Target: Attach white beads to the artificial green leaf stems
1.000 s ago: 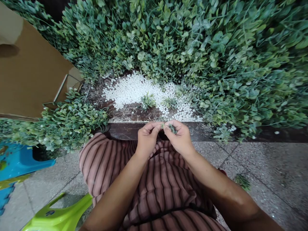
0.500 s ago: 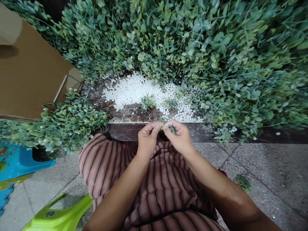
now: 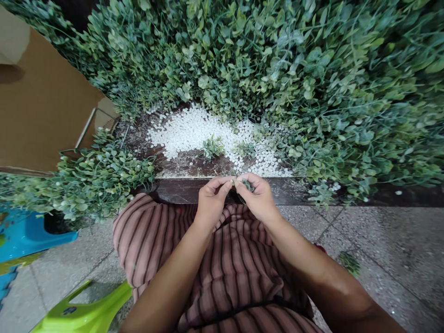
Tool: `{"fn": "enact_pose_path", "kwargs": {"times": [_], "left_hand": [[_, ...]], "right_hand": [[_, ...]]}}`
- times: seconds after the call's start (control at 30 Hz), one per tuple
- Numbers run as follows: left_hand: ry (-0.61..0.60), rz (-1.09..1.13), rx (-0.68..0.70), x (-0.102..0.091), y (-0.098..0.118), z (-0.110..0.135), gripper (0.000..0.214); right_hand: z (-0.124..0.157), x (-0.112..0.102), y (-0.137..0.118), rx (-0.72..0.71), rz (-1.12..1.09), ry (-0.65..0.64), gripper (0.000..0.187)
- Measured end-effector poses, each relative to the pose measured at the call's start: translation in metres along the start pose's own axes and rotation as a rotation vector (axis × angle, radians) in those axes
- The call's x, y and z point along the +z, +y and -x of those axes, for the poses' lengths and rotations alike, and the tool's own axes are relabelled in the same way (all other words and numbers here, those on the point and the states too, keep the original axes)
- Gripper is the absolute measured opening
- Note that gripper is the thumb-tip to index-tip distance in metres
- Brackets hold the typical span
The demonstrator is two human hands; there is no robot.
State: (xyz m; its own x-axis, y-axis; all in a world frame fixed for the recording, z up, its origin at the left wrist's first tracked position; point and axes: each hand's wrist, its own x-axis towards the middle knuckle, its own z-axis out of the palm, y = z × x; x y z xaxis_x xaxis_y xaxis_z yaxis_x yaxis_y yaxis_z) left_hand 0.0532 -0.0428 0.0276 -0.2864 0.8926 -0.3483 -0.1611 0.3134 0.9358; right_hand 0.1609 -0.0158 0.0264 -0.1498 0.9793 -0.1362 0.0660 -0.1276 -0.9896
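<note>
My left hand and my right hand meet over my striped lap, just in front of the dark wooden table edge. My right hand is closed round a small green leafy sprig. The left hand's fingers are pinched together at the sprig's tip; what they pinch is too small to make out. A heap of small white beads lies on the table straight beyond my hands, with two little sprigs lying on it.
Thick piles of artificial green foliage ring the beads on the far and right sides, and another bunch lies at the left. A cardboard box stands at the far left. A blue stool and a lime-green one sit on the speckled floor.
</note>
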Motion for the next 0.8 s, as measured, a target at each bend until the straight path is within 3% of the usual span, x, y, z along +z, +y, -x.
{"fn": "enact_pose_path", "kwargs": {"times": [0.17,0.43,0.8], "left_hand": [[0.018,0.02,-0.027,-0.0045,0.0023,-0.0009,0.016],[-0.003,-0.125,0.088,-0.0063,0.0058,-0.0028,0.01],[0.017,-0.131,0.153,-0.0083,0.0039,0.0014,0.014]], "right_hand": [[0.0014,-0.0007,0.0027,0.027,-0.072,-0.011,0.014],[0.0015,0.0003,0.003,0.03,-0.05,-0.025,0.015],[-0.0001,0.0041,-0.0041,0.031,-0.031,-0.014,0.012]]}}
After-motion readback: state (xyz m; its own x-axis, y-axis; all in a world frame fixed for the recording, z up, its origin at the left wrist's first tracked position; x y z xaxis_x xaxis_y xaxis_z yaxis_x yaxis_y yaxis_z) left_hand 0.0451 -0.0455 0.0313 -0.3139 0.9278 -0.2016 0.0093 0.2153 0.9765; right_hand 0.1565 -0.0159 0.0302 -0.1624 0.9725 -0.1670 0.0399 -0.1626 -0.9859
